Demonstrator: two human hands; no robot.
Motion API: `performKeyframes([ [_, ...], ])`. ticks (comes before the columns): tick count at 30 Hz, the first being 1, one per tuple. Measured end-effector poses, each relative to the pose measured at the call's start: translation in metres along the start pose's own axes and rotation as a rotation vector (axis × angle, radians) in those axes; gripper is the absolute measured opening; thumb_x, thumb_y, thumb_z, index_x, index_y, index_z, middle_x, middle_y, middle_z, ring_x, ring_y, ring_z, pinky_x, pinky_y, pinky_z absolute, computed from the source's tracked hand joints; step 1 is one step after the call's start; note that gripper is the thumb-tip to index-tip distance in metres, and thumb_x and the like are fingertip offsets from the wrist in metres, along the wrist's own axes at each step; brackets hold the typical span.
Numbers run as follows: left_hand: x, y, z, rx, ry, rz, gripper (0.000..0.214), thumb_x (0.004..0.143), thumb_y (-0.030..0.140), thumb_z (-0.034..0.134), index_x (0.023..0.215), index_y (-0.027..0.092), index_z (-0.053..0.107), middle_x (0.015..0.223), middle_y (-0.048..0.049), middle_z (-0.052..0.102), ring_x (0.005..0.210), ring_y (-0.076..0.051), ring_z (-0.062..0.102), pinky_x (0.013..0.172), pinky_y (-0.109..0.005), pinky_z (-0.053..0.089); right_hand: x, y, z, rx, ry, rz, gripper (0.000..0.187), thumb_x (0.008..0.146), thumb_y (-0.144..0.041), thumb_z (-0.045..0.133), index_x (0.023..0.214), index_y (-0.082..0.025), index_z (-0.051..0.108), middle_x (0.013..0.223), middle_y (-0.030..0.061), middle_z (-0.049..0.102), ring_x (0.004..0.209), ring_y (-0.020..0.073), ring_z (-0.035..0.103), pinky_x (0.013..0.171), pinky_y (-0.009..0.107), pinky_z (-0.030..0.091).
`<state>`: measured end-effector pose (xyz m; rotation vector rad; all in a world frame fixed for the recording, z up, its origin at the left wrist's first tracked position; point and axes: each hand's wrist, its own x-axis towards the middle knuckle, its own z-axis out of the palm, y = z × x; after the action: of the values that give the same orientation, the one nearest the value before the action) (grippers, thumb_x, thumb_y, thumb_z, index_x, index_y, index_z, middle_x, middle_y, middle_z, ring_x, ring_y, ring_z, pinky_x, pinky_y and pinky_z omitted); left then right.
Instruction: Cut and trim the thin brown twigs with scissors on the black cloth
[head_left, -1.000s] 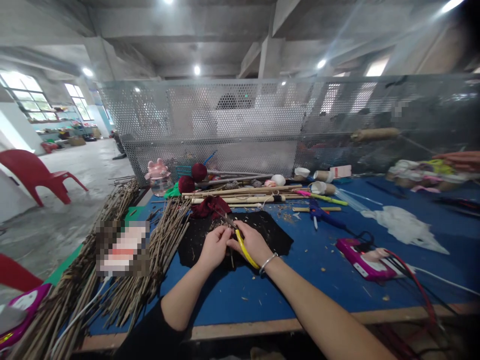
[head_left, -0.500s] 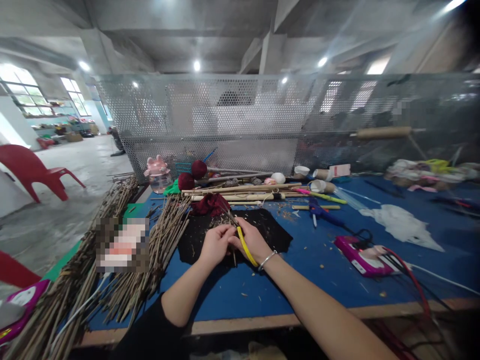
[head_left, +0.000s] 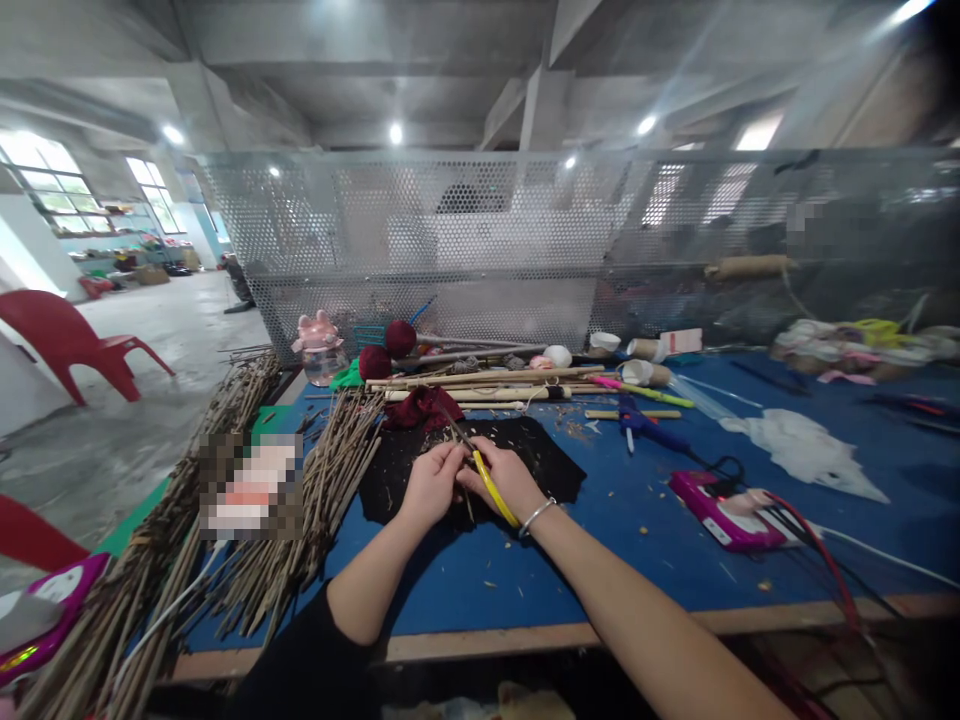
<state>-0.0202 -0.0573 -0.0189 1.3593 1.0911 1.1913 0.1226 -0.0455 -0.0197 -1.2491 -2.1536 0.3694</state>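
Scissors with yellow handles (head_left: 493, 490) are gripped in my right hand (head_left: 516, 484), their blades pointing away from me and to the left. Close beside them, my left hand (head_left: 430, 486) pinches a thin twig (head_left: 470, 507) between thumb and fingers. Part of the twig is hidden by the fingers. Both hands are over a black cloth (head_left: 551, 462) strewn with small pale shavings. A crumpled dark red cloth (head_left: 421, 409) lies just beyond the hands.
Bundled twigs (head_left: 330, 470) lie left, partly under a blurred phone-like object. Sticks (head_left: 480, 379) and dark red balls (head_left: 400, 339) line the back, before a perforated metal screen (head_left: 510, 240). Right are a blue glue gun (head_left: 652, 428), a magenta power strip (head_left: 724, 512) and white plastic (head_left: 806, 450).
My hands stay together over the black cloth and have shifted only slightly around the scissors and twig. The whole view has moved a little.
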Motion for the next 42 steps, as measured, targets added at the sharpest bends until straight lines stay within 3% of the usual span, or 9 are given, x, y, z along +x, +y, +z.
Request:
performKeyframes([
  [4,0.0,-0.002,0.0,-0.056,-0.048,-0.005,0.037,0.079,0.052,0.047,0.077,0.015,0.053,0.051,0.0031,0.052,0.035,-0.006,0.041,0.034,-0.018,0.036,0.0,0.0,-0.002,-0.02,-0.003,-0.058,0.051,0.074,-0.047,0.06,0.114,-0.019,0.047,0.105,0.0098,0.06,0.094,0.0221,0.058,0.078,0.032,0.044],
  [7,-0.001,-0.003,0.001,-0.108,-0.101,-0.016,0.039,0.078,0.054,0.048,0.075,0.015,0.051,0.049,0.0036,0.052,0.033,-0.006,0.042,0.034,-0.019,0.036,0.0,0.001,-0.002,0.036,-0.001,-0.098,0.056,0.073,-0.046,0.062,0.117,-0.017,0.045,0.112,0.0123,0.056,0.103,0.0227,0.053,0.087,0.035,0.041],
  [11,0.0,-0.005,0.003,-0.158,-0.126,-0.04,0.04,0.076,0.056,0.049,0.076,0.016,0.05,0.047,0.005,0.05,0.032,-0.007,0.043,0.033,-0.019,0.037,0.002,0.0,0.001,0.093,0.021,-0.104,0.048,0.075,-0.045,0.06,0.111,-0.017,0.048,0.102,0.0098,0.059,0.09,0.0199,0.056,0.079,0.031,0.043],
  [17,0.001,-0.003,0.001,-0.097,-0.065,-0.006,0.038,0.077,0.054,0.049,0.074,0.016,0.05,0.044,0.0048,0.05,0.033,-0.008,0.044,0.031,-0.018,0.036,0.003,0.002,0.002,0.088,0.023,-0.066,0.035,0.076,-0.047,0.059,0.096,-0.019,0.053,0.075,0.002,0.061,0.061,0.0137,0.054,0.057,0.022,0.038],
  [31,0.003,-0.005,0.001,-0.05,0.027,0.019,0.029,0.079,0.045,0.048,0.077,0.017,0.052,0.05,0.0044,0.05,0.038,-0.01,0.05,0.03,-0.017,0.034,0.009,-0.003,0.005,0.041,0.041,-0.037,0.03,0.079,-0.047,0.055,0.093,-0.019,0.056,0.068,0.0024,0.062,0.057,0.0147,0.057,0.054,0.021,0.036],
  [37,0.005,-0.007,-0.001,-0.03,0.082,0.087,0.03,0.076,0.044,0.054,0.076,0.015,0.057,0.052,0.0045,0.049,0.037,-0.006,0.043,0.033,-0.017,0.035,0.006,0.003,0.005,-0.049,0.056,-0.08,0.041,0.076,-0.046,0.058,0.108,-0.021,0.05,0.09,0.0051,0.064,0.078,0.0189,0.06,0.066,0.026,0.041],
  [42,0.005,-0.005,-0.004,0.025,0.073,0.109,0.031,0.075,0.043,0.055,0.08,0.013,0.06,0.054,0.0045,0.049,0.037,-0.005,0.038,0.032,-0.017,0.032,0.006,0.009,0.01,-0.027,0.085,-0.156,0.051,0.075,-0.05,0.059,0.113,-0.017,0.047,0.107,0.0113,0.058,0.099,0.0231,0.055,0.081,0.034,0.044],
])
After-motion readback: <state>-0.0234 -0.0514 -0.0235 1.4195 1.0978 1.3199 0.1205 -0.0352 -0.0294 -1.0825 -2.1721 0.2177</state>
